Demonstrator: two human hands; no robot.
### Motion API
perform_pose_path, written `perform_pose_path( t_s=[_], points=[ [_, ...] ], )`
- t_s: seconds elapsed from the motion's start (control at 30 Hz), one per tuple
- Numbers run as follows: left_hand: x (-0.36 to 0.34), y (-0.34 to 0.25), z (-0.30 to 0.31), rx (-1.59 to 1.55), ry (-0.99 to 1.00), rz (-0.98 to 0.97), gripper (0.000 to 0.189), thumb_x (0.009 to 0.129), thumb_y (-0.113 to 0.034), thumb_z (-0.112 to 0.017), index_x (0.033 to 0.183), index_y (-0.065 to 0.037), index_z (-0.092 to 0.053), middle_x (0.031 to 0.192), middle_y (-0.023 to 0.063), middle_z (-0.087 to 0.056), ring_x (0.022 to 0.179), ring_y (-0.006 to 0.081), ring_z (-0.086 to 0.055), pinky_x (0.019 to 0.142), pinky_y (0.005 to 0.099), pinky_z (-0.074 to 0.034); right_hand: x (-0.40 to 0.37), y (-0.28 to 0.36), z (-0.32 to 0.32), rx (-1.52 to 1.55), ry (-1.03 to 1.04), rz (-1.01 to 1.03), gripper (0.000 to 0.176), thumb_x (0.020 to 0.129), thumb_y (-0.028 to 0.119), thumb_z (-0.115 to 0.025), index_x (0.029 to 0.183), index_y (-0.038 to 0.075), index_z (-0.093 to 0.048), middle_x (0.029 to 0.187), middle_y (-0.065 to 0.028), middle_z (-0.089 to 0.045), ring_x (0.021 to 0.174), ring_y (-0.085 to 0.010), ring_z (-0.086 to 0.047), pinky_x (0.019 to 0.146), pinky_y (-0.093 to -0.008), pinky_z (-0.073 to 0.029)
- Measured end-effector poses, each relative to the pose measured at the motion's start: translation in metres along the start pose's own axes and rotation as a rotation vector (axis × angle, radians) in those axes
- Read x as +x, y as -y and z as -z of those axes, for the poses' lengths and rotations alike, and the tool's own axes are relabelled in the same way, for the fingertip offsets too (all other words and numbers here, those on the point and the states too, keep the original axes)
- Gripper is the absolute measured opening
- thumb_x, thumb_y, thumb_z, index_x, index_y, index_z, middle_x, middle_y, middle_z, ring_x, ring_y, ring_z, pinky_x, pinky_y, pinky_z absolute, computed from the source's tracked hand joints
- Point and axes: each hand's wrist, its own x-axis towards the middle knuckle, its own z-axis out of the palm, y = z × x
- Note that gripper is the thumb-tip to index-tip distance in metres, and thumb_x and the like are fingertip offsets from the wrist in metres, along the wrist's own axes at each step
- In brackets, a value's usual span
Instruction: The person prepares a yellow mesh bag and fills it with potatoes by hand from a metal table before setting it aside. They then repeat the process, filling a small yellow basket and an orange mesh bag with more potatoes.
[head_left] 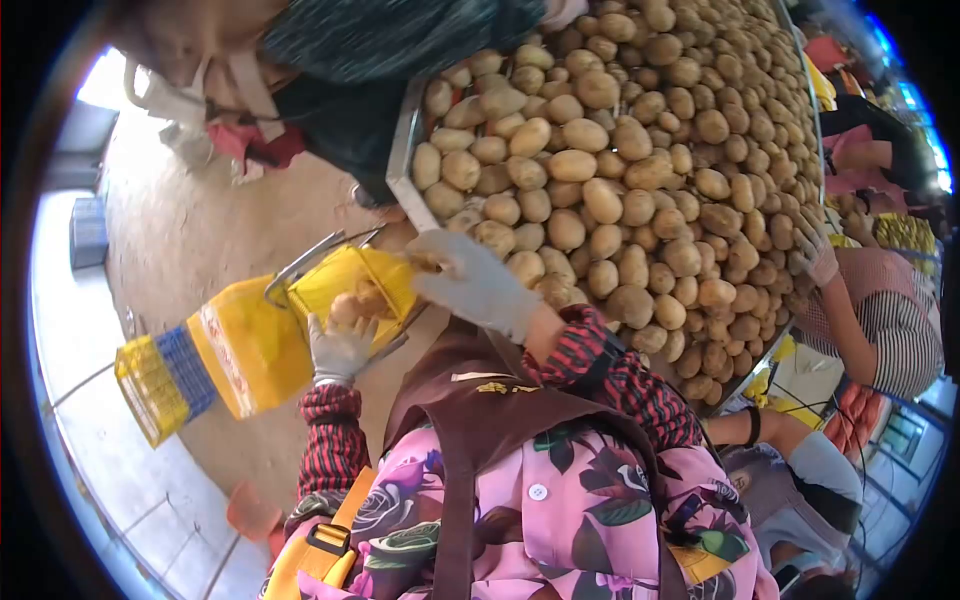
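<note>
While grey-gloved left hand [340, 345] pinches the rim of yellow mesh plastic bag [250, 350], probably to hold its mouth open on metal wire frame [310, 258], grey-gloved right hand [475, 285], fingers spread, rests on brown potato [428, 263] at that mouth, beside potato-heaped metal tray [400, 160].

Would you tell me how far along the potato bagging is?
Done: a few brown potatoes lie in the mouth of the yellow mesh bag. In hand: the grey-gloved left hand grips the bag's rim; the right hand is at its opening. Left: the metal tray is heaped with more.
</note>
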Motion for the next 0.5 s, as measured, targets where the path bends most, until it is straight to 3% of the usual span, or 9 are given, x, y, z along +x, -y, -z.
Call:
perform_pose_path(
  t_s=[0.03,0.07,0.1,0.17,0.27,0.33,0.4,0.47,0.5],
  points=[
    [0.002,-0.001,-0.002,0.032,0.025,-0.023,0.071,0.095,-0.059,-0.053,0.148,-0.015,-0.036,0.147,0.018,-0.036,0.132,0.0354,-0.041,0.11,0.048,-0.038,-0.003,0.009,0.02,-0.01,-0.115,-0.002,0.032,0.082,0.02,-0.071,0.109,0.005,-0.064,0.106,-0.012,-0.063,0.1,-0.0288,-0.061,0.088,-0.0397,-0.049],
    [0.016,-0.004,0.006,-0.008,-0.284,-0.085,0.056,0.096,-0.049,-0.057,0.136,-0.012,-0.049,0.129,0.013,-0.054,0.117,0.0304,-0.052,0.102,0.0427,-0.044,0.0,0.014,0.051,-0.314,-0.217,0.179,0.032,0.079,0.017,-0.07,0.108,0.005,-0.064,0.104,-0.0134,-0.062,0.1,-0.0324,-0.059,0.087,-0.0406,-0.048],
    [0.02,-0.001,-0.001,-0.002,-0.276,-0.079,0.056,0.096,-0.049,-0.057,0.136,-0.012,-0.049,0.129,0.013,-0.054,0.117,0.0304,-0.052,0.102,0.0427,-0.044,0.001,0.02,0.085,-0.438,-0.202,0.123,0.036,0.08,0.025,-0.072,0.11,0.006,-0.064,0.116,-0.0173,-0.06,0.108,-0.0388,-0.056,0.093,-0.0431,-0.047],
    [0.038,0.008,-0.026,0.684,-0.422,-0.38,0.041,0.098,-0.036,-0.059,0.129,-0.01,-0.054,0.116,0.0091,-0.061,0.101,0.0266,-0.059,0.093,0.038,-0.047,-0.005,0.011,0.133,-0.903,-0.483,0.2,0.036,0.078,0.027,-0.072,0.109,0.01,-0.064,0.121,-0.0144,-0.059,0.116,-0.0386,-0.052,0.098,-0.0498,-0.042],
    [0.016,0.045,-0.165,1.485,0.298,-0.997,0.031,0.097,-0.017,-0.057,0.126,-0.003,-0.058,0.119,0.0104,-0.063,0.107,0.0221,-0.062,0.092,0.0326,-0.049,-0.037,-0.02,0.195,-1.153,-0.488,0.023,0.037,0.079,0.032,-0.07,0.11,0.012,-0.067,0.126,-0.0123,-0.059,0.121,-0.0363,-0.051,0.103,-0.0509,-0.036],
    [-0.02,0.094,-0.283,1.242,0.626,-0.713,0.036,0.091,-0.015,-0.062,0.124,-0.002,-0.059,0.121,0.0161,-0.062,0.113,0.0304,-0.06,0.098,0.037,-0.048,-0.05,-0.029,0.227,-1.105,-0.528,-0.033,0.034,0.079,0.033,-0.07,0.104,0.01,-0.069,0.121,-0.0135,-0.062,0.116,-0.0358,-0.054,0.101,-0.0492,-0.039],
    [0.008,0.131,-0.365,1.542,0.908,-1.272,0.049,0.089,-0.018,-0.067,0.134,-0.006,-0.055,0.126,0.022,-0.059,0.12,0.0347,-0.056,0.102,0.0373,-0.045,-0.058,-0.039,0.256,-1.065,-0.571,-0.09,0.033,0.08,0.034,-0.07,0.099,0.007,-0.07,0.115,-0.0147,-0.064,0.111,-0.0353,-0.058,0.098,-0.0476,-0.042],
    [0.046,0.165,-0.434,1.754,0.896,-1.357,0.061,0.085,-0.022,-0.071,0.141,-0.012,-0.049,0.138,0.0259,-0.05,0.13,0.0418,-0.049,0.107,0.0439,-0.041,-0.06,-0.04,0.278,-0.796,-0.566,-0.51,0.03,0.081,0.032,-0.069,0.093,0.004,-0.07,0.103,-0.0173,-0.066,0.098,-0.0369,-0.063,0.089,-0.0441,-0.048],
    [0.069,0.175,-0.456,1.74,0.916,-1.363,0.061,0.085,-0.022,-0.071,0.141,-0.012,-0.049,0.138,0.0259,-0.05,0.13,0.0418,-0.049,0.107,0.0439,-0.041,-0.056,-0.036,0.287,-0.807,-0.583,-0.512,0.03,0.081,0.032,-0.069,0.093,0.004,-0.07,0.103,-0.0173,-0.066,0.098,-0.0369,-0.063,0.089,-0.0441,-0.048]
  ],
)
